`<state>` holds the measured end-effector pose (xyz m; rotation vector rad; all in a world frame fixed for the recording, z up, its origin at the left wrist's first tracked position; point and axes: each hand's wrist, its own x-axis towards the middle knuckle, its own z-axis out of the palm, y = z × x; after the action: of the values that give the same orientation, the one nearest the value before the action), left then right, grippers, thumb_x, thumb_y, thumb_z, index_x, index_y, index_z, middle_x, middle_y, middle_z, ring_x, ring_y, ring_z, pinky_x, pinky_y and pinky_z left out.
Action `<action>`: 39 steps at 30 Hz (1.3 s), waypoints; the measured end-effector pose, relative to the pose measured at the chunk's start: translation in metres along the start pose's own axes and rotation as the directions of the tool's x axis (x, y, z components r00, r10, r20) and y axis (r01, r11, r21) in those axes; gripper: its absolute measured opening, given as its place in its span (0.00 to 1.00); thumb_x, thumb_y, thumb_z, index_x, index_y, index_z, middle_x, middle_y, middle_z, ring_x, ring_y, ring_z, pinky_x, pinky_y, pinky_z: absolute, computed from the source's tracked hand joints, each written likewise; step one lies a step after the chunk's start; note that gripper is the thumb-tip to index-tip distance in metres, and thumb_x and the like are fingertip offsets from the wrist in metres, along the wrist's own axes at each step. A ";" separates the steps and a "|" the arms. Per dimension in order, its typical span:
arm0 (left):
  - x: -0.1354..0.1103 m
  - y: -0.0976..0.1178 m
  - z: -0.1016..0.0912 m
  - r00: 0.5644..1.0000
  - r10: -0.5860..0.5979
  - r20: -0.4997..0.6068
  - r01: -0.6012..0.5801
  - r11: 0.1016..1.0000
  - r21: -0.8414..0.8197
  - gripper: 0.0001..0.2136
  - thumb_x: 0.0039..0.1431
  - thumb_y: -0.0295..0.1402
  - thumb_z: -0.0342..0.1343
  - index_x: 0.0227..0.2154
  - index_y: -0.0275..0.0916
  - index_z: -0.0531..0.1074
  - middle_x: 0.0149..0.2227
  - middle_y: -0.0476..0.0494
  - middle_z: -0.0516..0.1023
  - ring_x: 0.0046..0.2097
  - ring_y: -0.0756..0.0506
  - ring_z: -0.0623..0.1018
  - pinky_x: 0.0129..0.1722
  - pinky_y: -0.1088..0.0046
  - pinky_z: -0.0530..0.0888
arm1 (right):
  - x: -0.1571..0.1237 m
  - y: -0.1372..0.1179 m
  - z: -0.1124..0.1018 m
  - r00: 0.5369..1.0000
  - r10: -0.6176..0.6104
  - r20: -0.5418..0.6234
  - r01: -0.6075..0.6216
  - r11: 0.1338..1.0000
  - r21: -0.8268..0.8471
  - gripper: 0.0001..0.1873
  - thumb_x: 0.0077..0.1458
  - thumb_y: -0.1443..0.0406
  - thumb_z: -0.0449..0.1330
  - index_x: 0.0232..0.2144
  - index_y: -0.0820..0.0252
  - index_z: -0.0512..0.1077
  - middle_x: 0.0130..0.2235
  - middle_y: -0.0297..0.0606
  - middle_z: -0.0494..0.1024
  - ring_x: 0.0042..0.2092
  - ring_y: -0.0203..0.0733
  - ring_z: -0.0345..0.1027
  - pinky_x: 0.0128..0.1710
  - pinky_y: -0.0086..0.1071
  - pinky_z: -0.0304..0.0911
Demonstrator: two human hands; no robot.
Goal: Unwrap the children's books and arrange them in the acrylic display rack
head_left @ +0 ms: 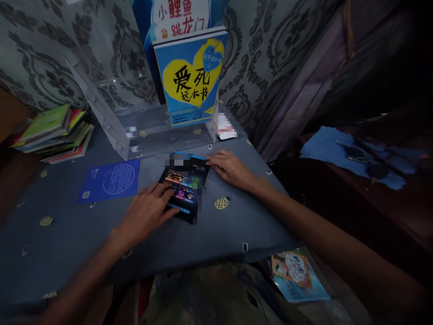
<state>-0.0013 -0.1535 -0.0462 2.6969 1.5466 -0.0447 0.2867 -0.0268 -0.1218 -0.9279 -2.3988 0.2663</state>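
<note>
Left hand (149,213) flat on glossy rectangular book (199,173).

So there's a small dark book (181,192) lying flat on the blue-grey tablecloth (203,230), turned a bit at an angle. The cover is black with bright, colourful pictures on it. Right behind it, touching, is a second black book (199,169) with a blue strip along its far edge, also flat. Parts of both are blurred, so I can't read anything.
</note>
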 end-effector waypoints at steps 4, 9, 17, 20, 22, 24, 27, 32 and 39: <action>-0.011 0.015 0.021 0.980 0.194 -0.054 -0.192 0.981 0.036 0.21 0.69 0.42 0.54 0.59 0.37 0.69 0.62 0.34 0.73 0.63 0.37 0.72 0.60 0.55 0.72 | -0.007 -0.018 0.004 1.000 -0.009 -0.028 0.008 0.999 -0.042 0.17 0.62 0.73 0.54 0.47 0.59 0.78 0.52 0.47 0.82 0.58 0.57 0.69 0.55 0.57 0.63; -0.012 0.018 0.030 0.935 0.342 -0.088 -0.326 0.932 0.160 0.18 0.70 0.35 0.54 0.58 0.33 0.70 0.60 0.29 0.75 0.63 0.36 0.73 0.57 0.59 0.75 | -0.016 -0.040 0.006 0.995 -0.092 -0.034 0.094 0.994 0.058 0.15 0.64 0.70 0.54 0.46 0.56 0.79 0.52 0.45 0.82 0.57 0.52 0.71 0.57 0.55 0.64; -0.013 0.008 0.029 0.927 0.364 -0.093 -0.352 0.927 0.127 0.16 0.69 0.25 0.49 0.57 0.35 0.72 0.56 0.33 0.79 0.60 0.40 0.77 0.53 0.62 0.78 | -0.026 -0.067 0.005 0.986 -0.169 -0.013 0.168 0.964 0.206 0.14 0.63 0.70 0.55 0.45 0.56 0.79 0.48 0.45 0.82 0.54 0.49 0.73 0.55 0.51 0.68; -0.011 0.009 0.023 0.938 0.336 -0.090 -0.328 0.940 0.093 0.16 0.68 0.23 0.49 0.55 0.37 0.73 0.54 0.36 0.80 0.57 0.41 0.79 0.50 0.64 0.79 | -0.030 -0.079 0.001 0.982 -0.188 0.002 0.180 0.946 0.271 0.13 0.65 0.68 0.55 0.46 0.55 0.78 0.48 0.43 0.82 0.53 0.47 0.73 0.56 0.49 0.68; -0.010 0.012 0.018 0.939 0.332 -0.093 -0.325 0.942 0.085 0.14 0.69 0.25 0.50 0.53 0.37 0.74 0.53 0.37 0.81 0.55 0.41 0.80 0.48 0.64 0.80 | -0.034 -0.085 0.000 0.977 -0.215 0.001 0.205 0.933 0.296 0.12 0.66 0.66 0.56 0.46 0.56 0.78 0.48 0.44 0.82 0.54 0.47 0.73 0.56 0.48 0.68; -0.009 0.014 0.013 0.935 0.337 -0.108 -0.330 0.941 0.076 0.12 0.70 0.30 0.51 0.50 0.37 0.75 0.52 0.37 0.81 0.53 0.40 0.81 0.47 0.63 0.81 | -0.037 -0.089 0.000 0.970 -0.243 -0.009 0.235 0.927 0.294 0.11 0.66 0.65 0.58 0.45 0.58 0.79 0.49 0.45 0.82 0.55 0.48 0.72 0.56 0.49 0.68; -0.006 0.012 0.010 0.935 0.323 -0.147 -0.323 0.946 0.027 0.12 0.71 0.38 0.51 0.47 0.38 0.76 0.50 0.38 0.82 0.52 0.41 0.80 0.49 0.62 0.80 | -0.040 -0.093 0.001 0.966 -0.257 -0.021 0.252 0.925 0.284 0.09 0.65 0.65 0.59 0.42 0.59 0.79 0.50 0.45 0.82 0.56 0.49 0.71 0.55 0.48 0.69; 0.015 -0.004 0.016 0.978 -0.096 -0.188 0.092 0.995 -0.034 0.16 0.70 0.38 0.52 0.55 0.37 0.71 0.57 0.35 0.75 0.57 0.37 0.76 0.48 0.61 0.78 | -0.040 -0.094 0.007 0.982 -0.191 -0.003 0.186 0.952 0.244 0.08 0.65 0.63 0.61 0.42 0.57 0.79 0.50 0.44 0.81 0.54 0.48 0.72 0.56 0.49 0.69; 0.041 -0.036 0.035 0.930 -0.328 -0.163 0.211 0.844 -0.493 0.21 0.66 0.37 0.53 0.60 0.39 0.66 0.51 0.37 0.79 0.56 0.37 0.76 0.55 0.55 0.73 | -0.037 -0.093 0.012 0.997 -0.069 0.037 0.063 0.988 0.138 0.15 0.62 0.60 0.64 0.49 0.58 0.77 0.57 0.49 0.74 0.60 0.54 0.64 0.59 0.54 0.66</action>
<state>-0.0119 -0.1014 -0.0830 2.1503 1.7179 0.5971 0.2508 -0.1208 -0.1131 -0.7868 -2.4095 0.4229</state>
